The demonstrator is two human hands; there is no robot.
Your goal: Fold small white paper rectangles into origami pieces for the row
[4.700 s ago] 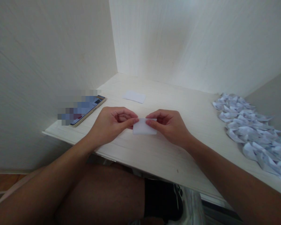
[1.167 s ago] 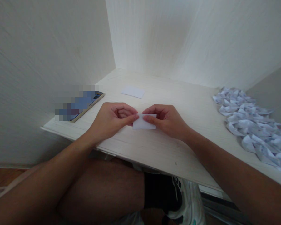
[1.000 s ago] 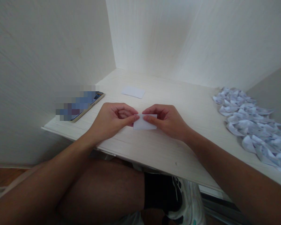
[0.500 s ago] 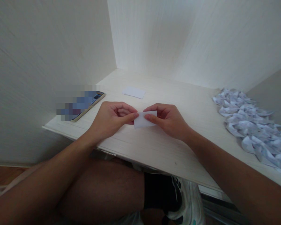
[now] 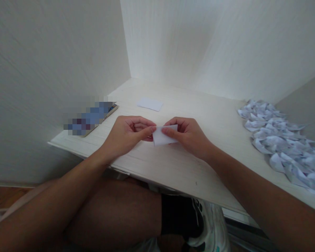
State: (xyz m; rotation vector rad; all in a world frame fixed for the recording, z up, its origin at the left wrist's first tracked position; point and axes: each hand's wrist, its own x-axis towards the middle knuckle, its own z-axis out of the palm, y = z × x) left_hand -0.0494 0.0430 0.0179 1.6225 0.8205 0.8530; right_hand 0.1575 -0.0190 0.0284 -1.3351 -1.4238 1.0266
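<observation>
A small white piece of paper [image 5: 161, 138], which looks folded, is held up over the table between my two hands. My left hand [image 5: 132, 133] pinches its left upper corner between thumb and fingers. On the other side, my right hand [image 5: 187, 134] grips the upper right part, the thumb lying across the front face. The fingers behind the paper are partly hidden. Beyond my hands, a flat white slip of paper [image 5: 149, 104] lies on the table.
A phone [image 5: 98, 120], its screen blurred out, rests at the table's left. Many folded white paper pieces [image 5: 280, 141] are heaped in rows along the right. Pale walls [image 5: 170, 42] enclose the white table [image 5: 157, 166]. My leg and shoe [image 5: 212, 224] are below its front edge.
The held paper has shifted slightly right and tilted, its lower left corner a little lower. My left hand has moved slightly right with it. Both hands keep their grip.
</observation>
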